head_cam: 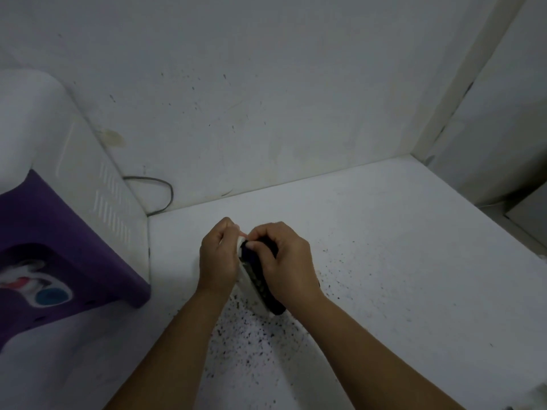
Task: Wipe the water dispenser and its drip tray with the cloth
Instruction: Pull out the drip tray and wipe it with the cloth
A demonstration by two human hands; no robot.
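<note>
Both hands, left hand (218, 258) and right hand (285, 261), curl fingers round a half-hidden drip tray (251, 276) and dark cloth (268, 247).

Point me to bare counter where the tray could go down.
Widest bare patch: counter right of the right hand, up to the wall. A narrow strip lies between the left hand and the dispenser. Near the cord it is tight. Both hands grip the drip tray; dark specks beneath.
</note>
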